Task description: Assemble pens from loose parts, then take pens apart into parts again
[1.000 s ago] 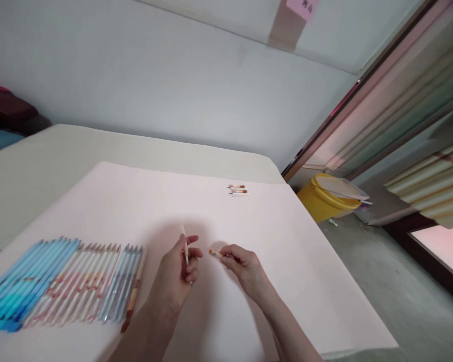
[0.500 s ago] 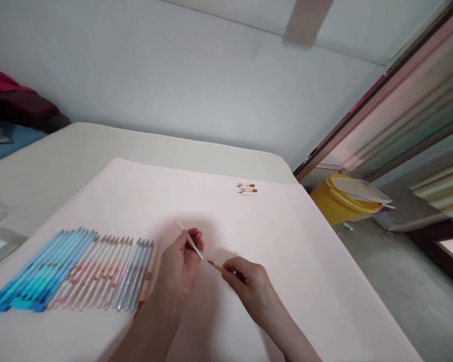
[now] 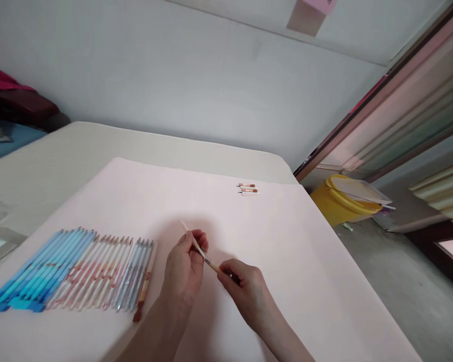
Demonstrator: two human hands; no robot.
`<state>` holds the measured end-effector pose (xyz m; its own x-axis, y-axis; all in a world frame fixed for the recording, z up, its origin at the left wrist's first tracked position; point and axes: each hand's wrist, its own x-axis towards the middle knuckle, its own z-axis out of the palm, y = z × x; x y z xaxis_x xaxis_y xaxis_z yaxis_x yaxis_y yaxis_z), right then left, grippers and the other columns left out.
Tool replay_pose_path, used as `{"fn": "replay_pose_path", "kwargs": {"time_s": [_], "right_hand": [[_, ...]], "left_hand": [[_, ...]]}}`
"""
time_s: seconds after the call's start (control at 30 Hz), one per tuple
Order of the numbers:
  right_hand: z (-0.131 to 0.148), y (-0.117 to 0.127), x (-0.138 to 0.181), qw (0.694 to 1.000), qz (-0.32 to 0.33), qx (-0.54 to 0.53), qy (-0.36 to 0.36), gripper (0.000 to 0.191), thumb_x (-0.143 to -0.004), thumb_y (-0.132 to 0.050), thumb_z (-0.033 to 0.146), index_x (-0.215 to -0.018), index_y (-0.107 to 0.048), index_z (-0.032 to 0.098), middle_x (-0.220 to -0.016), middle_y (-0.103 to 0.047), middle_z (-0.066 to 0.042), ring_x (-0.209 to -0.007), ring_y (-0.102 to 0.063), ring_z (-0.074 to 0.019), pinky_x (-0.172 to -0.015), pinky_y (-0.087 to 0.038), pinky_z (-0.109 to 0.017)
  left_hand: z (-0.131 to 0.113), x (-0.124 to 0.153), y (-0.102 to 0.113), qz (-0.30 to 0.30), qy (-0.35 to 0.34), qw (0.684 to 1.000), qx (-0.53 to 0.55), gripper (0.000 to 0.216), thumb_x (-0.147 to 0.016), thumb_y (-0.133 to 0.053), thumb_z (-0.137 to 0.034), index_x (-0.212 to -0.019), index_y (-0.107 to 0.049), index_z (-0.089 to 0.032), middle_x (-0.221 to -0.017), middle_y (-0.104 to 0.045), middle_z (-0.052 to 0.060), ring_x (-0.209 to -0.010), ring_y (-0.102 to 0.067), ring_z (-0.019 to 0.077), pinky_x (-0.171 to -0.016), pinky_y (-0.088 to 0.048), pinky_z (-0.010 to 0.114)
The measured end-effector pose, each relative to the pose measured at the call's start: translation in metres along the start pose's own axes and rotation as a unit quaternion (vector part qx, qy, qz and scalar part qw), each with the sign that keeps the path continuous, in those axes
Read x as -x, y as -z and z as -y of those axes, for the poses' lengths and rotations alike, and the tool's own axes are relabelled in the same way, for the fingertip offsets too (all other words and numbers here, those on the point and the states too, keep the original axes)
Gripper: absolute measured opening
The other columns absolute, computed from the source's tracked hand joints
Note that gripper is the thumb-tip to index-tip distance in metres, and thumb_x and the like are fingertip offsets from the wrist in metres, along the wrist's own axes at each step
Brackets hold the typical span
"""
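Observation:
My left hand [image 3: 183, 266] pinches a thin white pen refill [image 3: 199, 250] between thumb and fingers, its far end sticking out past the fingertips. In my right hand [image 3: 245, 281] is a short tan pen barrel [image 3: 213, 265] with a printed end. The refill's near end meets the mouth of the barrel; how far inside it sits, I cannot tell. To the left of my left wrist, an orange-brown pen [image 3: 145, 285] lies at the end of a row. Beside it are grey clear pens [image 3: 130, 276], pale pens with reddish marks [image 3: 94, 274] and blue pens [image 3: 45, 266].
Two small brown-and-white pen parts [image 3: 248, 190] with dark tips lie near the far edge of the pink sheet [image 3: 166, 186]. The sheet covers part of a pale table [image 3: 94, 141] against a wall. A yellow bin [image 3: 330, 201] stands on the floor at right.
The refill and the barrel were a small gap apart and now touch in line. My left hand has shifted slightly right, my right hand slightly left.

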<state>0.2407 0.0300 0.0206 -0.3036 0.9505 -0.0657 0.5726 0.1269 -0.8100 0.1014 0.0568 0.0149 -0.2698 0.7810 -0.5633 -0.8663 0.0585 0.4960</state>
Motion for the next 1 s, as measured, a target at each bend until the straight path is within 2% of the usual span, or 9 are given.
{"fn": "replay_pose_path", "kwargs": {"time_s": [0.27, 0.57, 0.67, 0.73, 0.8, 0.83, 0.93, 0.97, 1.0], "right_hand": [[-0.001, -0.007, 0.000, 0.999, -0.040, 0.001, -0.007, 0.015, -0.082, -0.051, 0.025, -0.072, -0.061, 0.019, -0.061, -0.058, 0.000, -0.053, -0.048, -0.0113, -0.046, -0.034, -0.021], [0.003, -0.006, 0.000, 0.998, -0.055, -0.021, -0.009, 0.017, -0.083, -0.050, 0.025, -0.076, -0.064, 0.018, -0.065, -0.060, -0.002, -0.056, -0.049, -0.0116, -0.048, -0.034, -0.021], [0.004, -0.006, -0.001, 0.997, -0.047, -0.059, -0.032, 0.016, -0.081, -0.053, 0.025, -0.073, -0.064, 0.017, -0.062, -0.058, -0.001, -0.054, -0.047, -0.0107, -0.048, -0.033, -0.021], [0.003, -0.006, -0.003, 0.989, -0.031, -0.127, -0.073, 0.016, -0.079, -0.056, 0.025, -0.069, -0.063, 0.016, -0.057, -0.054, 0.000, -0.049, -0.043, -0.0089, -0.045, -0.030, -0.021], [0.000, -0.006, -0.005, 0.958, 0.007, -0.255, -0.133, 0.017, -0.078, -0.058, 0.026, -0.066, -0.061, 0.014, -0.053, -0.052, 0.001, -0.041, -0.037, -0.0061, -0.040, -0.024, -0.020], [-0.002, -0.006, -0.006, 0.926, 0.033, -0.338, -0.166, 0.018, -0.077, -0.060, 0.027, -0.065, -0.060, 0.014, -0.053, -0.052, 0.001, -0.038, -0.034, -0.0046, -0.038, -0.021, -0.020], [-0.009, -0.007, -0.009, 0.785, 0.106, -0.556, -0.252, 0.018, -0.073, -0.064, 0.028, -0.066, -0.057, 0.013, -0.055, -0.053, 0.002, -0.034, -0.024, -0.0009, -0.036, -0.012, -0.018], [-0.010, -0.008, -0.009, 0.745, 0.121, -0.598, -0.271, 0.018, -0.072, -0.065, 0.028, -0.067, -0.057, 0.013, -0.056, -0.053, 0.002, -0.034, -0.022, -0.0001, -0.036, -0.011, -0.017], [-0.011, -0.008, -0.009, 0.717, 0.131, -0.624, -0.283, 0.018, -0.072, -0.066, 0.028, -0.069, -0.057, 0.012, -0.056, -0.054, 0.002, -0.033, -0.021, 0.0005, -0.036, -0.010, -0.017]], "left_hand": [[0.012, 0.009, 0.004, 0.044, 0.015, 0.999, -0.026, 0.012, -0.081, -0.055, -0.017, -0.079, -0.064, -0.009, -0.089, -0.062, 0.012, -0.085, -0.062, 0.0172, -0.081, -0.052, 0.031], [0.013, 0.013, 0.001, 0.057, 0.013, 0.997, -0.049, 0.013, -0.080, -0.056, -0.018, -0.077, -0.064, -0.009, -0.085, -0.063, 0.011, -0.086, -0.062, 0.0179, -0.084, -0.049, 0.032], [0.014, 0.015, 0.000, 0.058, 0.024, 0.997, -0.051, 0.012, -0.080, -0.056, -0.018, -0.076, -0.064, -0.010, -0.084, -0.064, 0.011, -0.085, -0.062, 0.0175, -0.084, -0.048, 0.032], [0.015, 0.016, 0.000, 0.062, 0.028, 0.996, -0.053, 0.012, -0.080, -0.056, -0.020, -0.076, -0.063, -0.010, -0.084, -0.064, 0.010, -0.084, -0.062, 0.0173, -0.085, -0.047, 0.033], [0.015, 0.016, 0.002, 0.080, 0.037, 0.994, -0.062, 0.014, -0.080, -0.057, -0.023, -0.076, -0.062, -0.011, -0.086, -0.065, 0.011, -0.084, -0.062, 0.0171, -0.086, -0.046, 0.033], [0.014, 0.016, 0.002, 0.091, 0.043, 0.993, -0.068, 0.015, -0.080, -0.057, -0.025, -0.077, -0.062, -0.011, -0.088, -0.066, 0.012, -0.085, -0.062, 0.0173, -0.087, -0.045, 0.033], [0.011, 0.016, 0.004, 0.115, 0.061, 0.988, -0.085, 0.017, -0.079, -0.059, -0.029, -0.078, -0.062, -0.013, -0.097, -0.066, 0.012, -0.091, -0.060, 0.0189, -0.086, -0.044, 0.033], [0.010, 0.016, 0.004, 0.122, 0.066, 0.986, -0.088, 0.018, -0.079, -0.059, -0.031, -0.078, -0.062, -0.013, -0.099, -0.065, 0.012, -0.093, -0.059, 0.0195, -0.086, -0.044, 0.033], [0.009, 0.016, 0.004, 0.130, 0.069, 0.985, -0.090, 0.019, -0.078, -0.059, -0.032, -0.077, -0.061, -0.013, -0.100, -0.065, 0.012, -0.095, -0.059, 0.0197, -0.085, -0.044, 0.033]]}}
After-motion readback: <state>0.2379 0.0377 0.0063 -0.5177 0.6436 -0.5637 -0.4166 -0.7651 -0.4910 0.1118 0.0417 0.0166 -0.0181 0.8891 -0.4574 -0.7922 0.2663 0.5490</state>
